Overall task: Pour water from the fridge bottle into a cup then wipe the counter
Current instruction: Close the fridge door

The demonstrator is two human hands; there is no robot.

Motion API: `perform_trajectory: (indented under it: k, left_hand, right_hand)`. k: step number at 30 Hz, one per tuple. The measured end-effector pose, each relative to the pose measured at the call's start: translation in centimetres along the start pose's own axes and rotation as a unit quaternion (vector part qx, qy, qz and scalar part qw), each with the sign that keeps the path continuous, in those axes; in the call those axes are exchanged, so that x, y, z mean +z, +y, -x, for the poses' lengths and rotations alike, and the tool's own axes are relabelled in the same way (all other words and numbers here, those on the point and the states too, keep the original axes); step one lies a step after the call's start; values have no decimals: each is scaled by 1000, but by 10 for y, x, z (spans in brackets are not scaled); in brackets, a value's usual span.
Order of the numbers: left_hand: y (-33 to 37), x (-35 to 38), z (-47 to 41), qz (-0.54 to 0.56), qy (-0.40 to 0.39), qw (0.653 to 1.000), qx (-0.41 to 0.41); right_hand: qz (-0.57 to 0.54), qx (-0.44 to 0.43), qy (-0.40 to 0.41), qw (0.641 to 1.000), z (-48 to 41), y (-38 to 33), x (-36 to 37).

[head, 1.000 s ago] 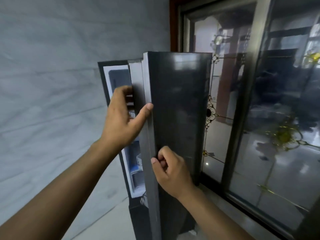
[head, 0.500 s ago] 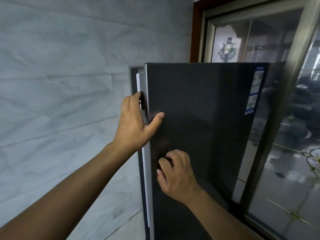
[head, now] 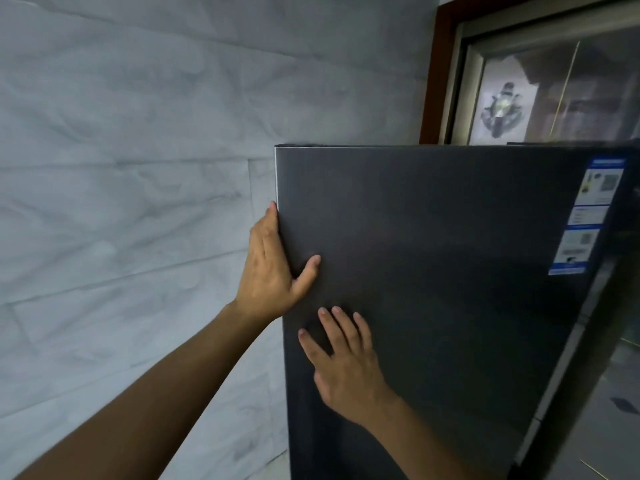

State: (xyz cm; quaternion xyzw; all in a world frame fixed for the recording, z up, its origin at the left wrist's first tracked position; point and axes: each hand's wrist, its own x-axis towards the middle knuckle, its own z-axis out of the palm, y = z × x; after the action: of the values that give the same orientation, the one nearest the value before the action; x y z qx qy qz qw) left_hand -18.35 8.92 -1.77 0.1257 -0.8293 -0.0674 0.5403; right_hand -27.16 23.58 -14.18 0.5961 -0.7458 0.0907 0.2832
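I see my left hand (head: 272, 268) grasping the fridge door (head: 450, 271) edge, fingertips hidden behind, wall (head: 138, 202) close beyond; right hand (head: 346, 365) flat, released, just below.

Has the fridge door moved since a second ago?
Yes. The fridge door has swung shut: the gap at its left edge, beside the wall, that showed shelves is gone. The left hand holds its edge; the right hand presses flat on it.
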Motion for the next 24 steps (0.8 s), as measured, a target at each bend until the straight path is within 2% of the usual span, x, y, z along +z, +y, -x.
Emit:
perform_trajectory:
  k: [4, 7, 10, 13, 15, 17, 21, 24]
  left_hand:
    - [6, -5, 2, 26, -13, 999, -27]
    - [15, -15, 11, 6, 5, 998, -55]
    - [24, -25, 29, -7, 49, 995, -83]
    - [39, -33, 49, 8, 36, 997, -75]
    - [46, -39, 62, 31, -28, 999, -33]
    - [48, -44, 71, 73, -147, 986, -19]
    - [40, -43, 80, 124, -400, 908, -28]
    - [42, -33, 80, 127, -492, 860, 51]
  right_hand:
    - [-41, -22, 40, 998, 0, 9, -4]
    - [-85, -28, 51, 995, 2, 12, -13]
    - [-121, -22, 48, 991, 5, 14, -26]
    - [-131, -1, -2, 991, 11, 15, -44]
    - [-112, 19, -70, 991, 17, 16, -57]
    - [-69, 59, -156, 984, 27, 16, -71]
    - [-30, 189, -293, 937, 56, 3, -91]
    - [-45, 294, -310, 903, 84, -19, -108]
